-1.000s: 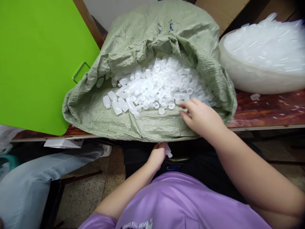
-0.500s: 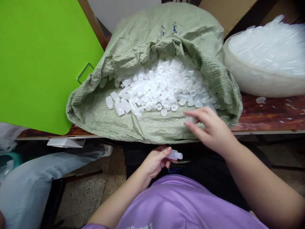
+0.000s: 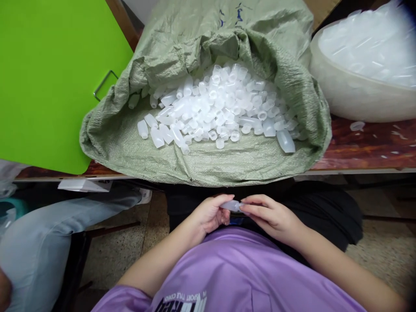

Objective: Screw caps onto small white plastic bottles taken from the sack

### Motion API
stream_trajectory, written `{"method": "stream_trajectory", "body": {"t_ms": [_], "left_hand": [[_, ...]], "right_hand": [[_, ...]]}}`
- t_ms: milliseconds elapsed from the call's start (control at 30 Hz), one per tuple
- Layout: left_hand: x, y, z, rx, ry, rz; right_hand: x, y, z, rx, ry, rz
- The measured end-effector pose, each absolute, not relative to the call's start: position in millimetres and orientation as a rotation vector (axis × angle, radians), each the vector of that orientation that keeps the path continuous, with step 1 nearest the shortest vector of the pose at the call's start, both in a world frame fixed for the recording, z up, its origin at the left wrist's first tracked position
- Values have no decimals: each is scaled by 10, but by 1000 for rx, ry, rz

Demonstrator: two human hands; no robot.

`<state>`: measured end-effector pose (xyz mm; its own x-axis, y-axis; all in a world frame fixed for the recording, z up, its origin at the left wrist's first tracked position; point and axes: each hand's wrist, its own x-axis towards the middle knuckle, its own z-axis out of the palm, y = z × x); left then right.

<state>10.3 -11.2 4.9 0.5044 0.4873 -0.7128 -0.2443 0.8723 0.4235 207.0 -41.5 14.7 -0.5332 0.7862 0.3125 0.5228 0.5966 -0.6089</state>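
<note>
A small translucent plastic bottle [image 3: 231, 206] lies sideways in my left hand [image 3: 211, 215], its neck pointing right. The left thumb and fingers are closed round its body. At the neck end, my right hand [image 3: 274, 218] is closed in a pinch, with a small translucent cap mostly hidden behind its fingertips. Both hands are over my lap, just in front of the green woven sack [image 3: 227, 167]. Inside the sack's open mouth lies a heap of translucent caps and small bottles [image 3: 214, 108]. One bottle [image 3: 285, 141] rests apart at the heap's right edge.
A large bowl [image 3: 360, 99] heaped with translucent pieces stands at the right, with a loose piece [image 3: 357, 126] on the red-brown tabletop [image 3: 344, 151]. At the left are a bright green board [image 3: 55, 86] with a metal handle and another person's jeans-clad leg [image 3: 42, 242].
My right hand has moved from the sack's front right edge down and left to the bottle's neck, carrying a small translucent piece. My left hand still holds the bottle. The view has shifted slightly.
</note>
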Motion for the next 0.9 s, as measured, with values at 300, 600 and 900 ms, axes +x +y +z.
{"method": "stream_trajectory", "body": {"t_ms": [300,600,900], "left_hand": [[56,-69,-71,226,942,263],[157,-97,-92,591,1100,591],[185,-105,-239,615,1176,622]], "right_hand": [[2119,-385,58,-924,-2447,499],[1947,-374,-131,-1684,-1930,1117],[1851,-419,-312,-1580,-1815,1020]]}}
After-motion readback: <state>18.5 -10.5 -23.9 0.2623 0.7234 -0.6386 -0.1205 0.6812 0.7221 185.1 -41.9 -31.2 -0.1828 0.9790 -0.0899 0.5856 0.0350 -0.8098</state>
